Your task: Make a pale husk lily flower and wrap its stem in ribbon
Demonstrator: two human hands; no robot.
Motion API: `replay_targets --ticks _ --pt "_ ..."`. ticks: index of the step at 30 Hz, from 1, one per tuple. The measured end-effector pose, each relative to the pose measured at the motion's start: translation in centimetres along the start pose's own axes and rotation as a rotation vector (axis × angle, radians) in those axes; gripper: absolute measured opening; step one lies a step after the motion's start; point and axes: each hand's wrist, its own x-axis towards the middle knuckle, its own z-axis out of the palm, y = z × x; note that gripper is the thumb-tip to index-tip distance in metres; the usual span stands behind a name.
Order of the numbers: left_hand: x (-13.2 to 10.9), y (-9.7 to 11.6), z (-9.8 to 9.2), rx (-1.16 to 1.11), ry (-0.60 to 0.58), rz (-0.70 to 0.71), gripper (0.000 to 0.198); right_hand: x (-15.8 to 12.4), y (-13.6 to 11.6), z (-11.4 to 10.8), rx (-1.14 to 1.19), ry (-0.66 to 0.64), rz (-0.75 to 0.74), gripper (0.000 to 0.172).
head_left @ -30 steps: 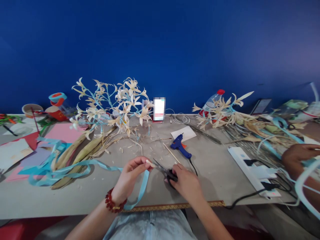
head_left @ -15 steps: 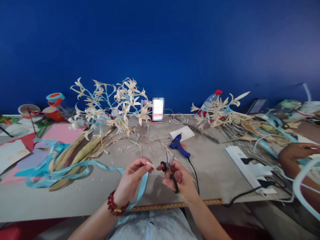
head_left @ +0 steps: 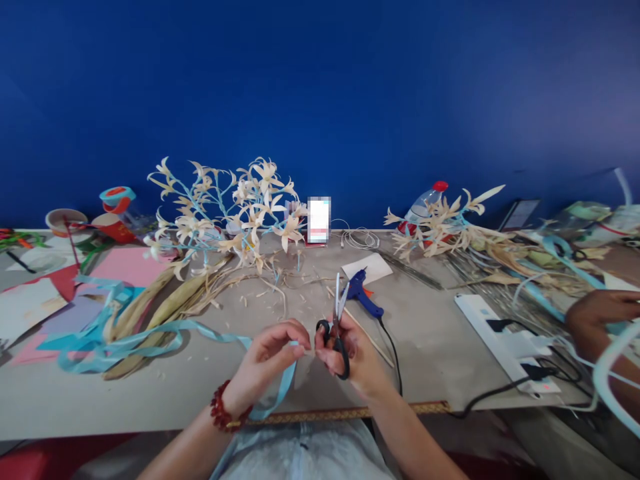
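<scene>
A small pale sliver (head_left: pixel 310 353) sat on the person's side of the glue gun (head_left: pixel 367 301) and to its left, held above the table (head_left: pixel 425 353). The left hand (head_left: pixel 274 352) had its thumb and forefinger pinched together on it. The right hand (head_left: pixel 357 357) was curled around the black handles of the scissors (head_left: pixel 337 321), fingertips close to the sliver; whether they touched it could not be told. The scissors stood just left of the glue gun, blades slightly parted and pointing away from the person.

A thin pale stick (head_left: pixel 383 353) lay on the near side of the glue gun, partly hidden by the right hand. A white card (head_left: pixel 379 265) lay just beyond the gun. To its left, scraps dotted the table, and farther left a light-blue ribbon (head_left: pixel 215 335) trailed across dried husks (head_left: pixel 173 307). Beyond these, left of the gun, rose pale flowers (head_left: pixel 267 177) on blue stems. A phone (head_left: pixel 318 220) with a lit screen stood beyond the gun, slightly left.

To the gun's right lay a white power strip (head_left: pixel 475 312) with plugs in it, and past that a co-worker's hand (head_left: pixel 593 317) was visible.
</scene>
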Motion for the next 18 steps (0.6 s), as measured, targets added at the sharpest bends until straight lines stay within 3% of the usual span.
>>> replay_targets --ticks 3,6,10,13,18 --pt "0.5 1.0 -0.4 0.250 -0.098 0.044 0.012 0.2 -0.3 -0.1 -0.030 0.004 0.002 0.033" --pt "0.6 1.1 -0.3 0.335 -0.104 0.049 0.012 0.4 -0.3 0.1 -0.061 0.061 -0.025 0.032" --pt "0.4 0.2 0.2 0.142 0.053 -0.072 0.014 -0.3 0.6 0.1 -0.148 0.128 -0.060 0.029" --pt "0.2 -0.2 0.5 -0.035 0.168 -0.140 0.015 -1.5 1.7 -0.3 -0.204 0.074 -0.032 0.038" --pt "0.5 -0.1 0.9 -0.087 0.241 -0.115 0.013 -2.9 3.2 -0.7 -0.328 -0.028 0.007 0.044"
